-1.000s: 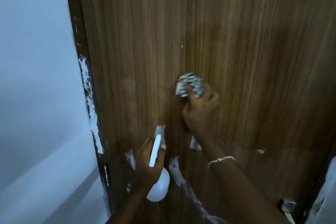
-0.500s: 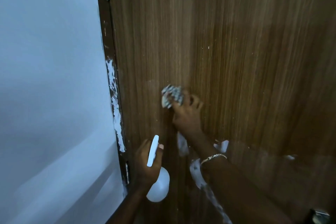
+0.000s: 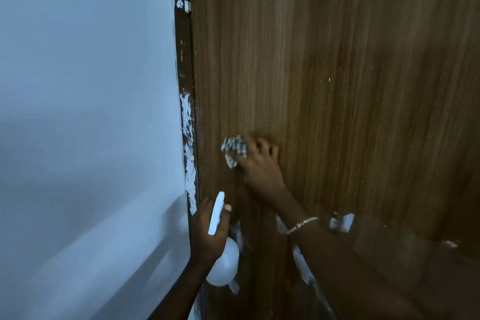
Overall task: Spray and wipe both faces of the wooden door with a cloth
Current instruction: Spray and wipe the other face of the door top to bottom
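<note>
Pressing the checked cloth (image 3: 235, 150) against the wooden door (image 3: 337, 112) near its hinge edge, my right hand (image 3: 259, 163) clenched it; left hand (image 3: 210, 236) gripped the spray bottle (image 3: 223, 265). I feared missing that edge strip.

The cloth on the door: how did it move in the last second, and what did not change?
The right hand slid the checked cloth left across the wooden door, toward the hinge edge. The view also swung, so the door frame now sits further right in the picture. Nothing was taken or let go: the right grip stays on the cloth, and the left hand still holds the white spray bottle low.
</note>
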